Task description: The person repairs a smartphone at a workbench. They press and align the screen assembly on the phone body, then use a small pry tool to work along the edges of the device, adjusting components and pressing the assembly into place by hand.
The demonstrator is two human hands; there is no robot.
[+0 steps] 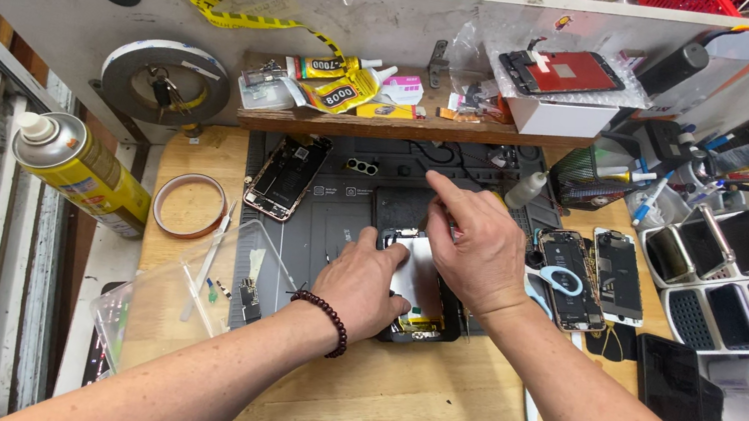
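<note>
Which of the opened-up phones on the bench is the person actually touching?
The one on the dark mat at centre, the phone with the silver plate: the left hand and right hand both rest on it. The other opened phones lie untouched at either side.

- Yellow glue tubes (340,83) with black labels, upper centre shelf.
- Red-and-black phone screen (560,72) in clear bag, upper right.
- Yellow-labelled spray can (77,169), left edge.
- Dark phone screen (675,386), lower right tabletop.

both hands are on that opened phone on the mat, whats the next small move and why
Probably keep the left hand pressing the opened phone flat while the right hand lifts gently at its top edge: both hands already cover it, and the right fingers are pinched there.
</note>
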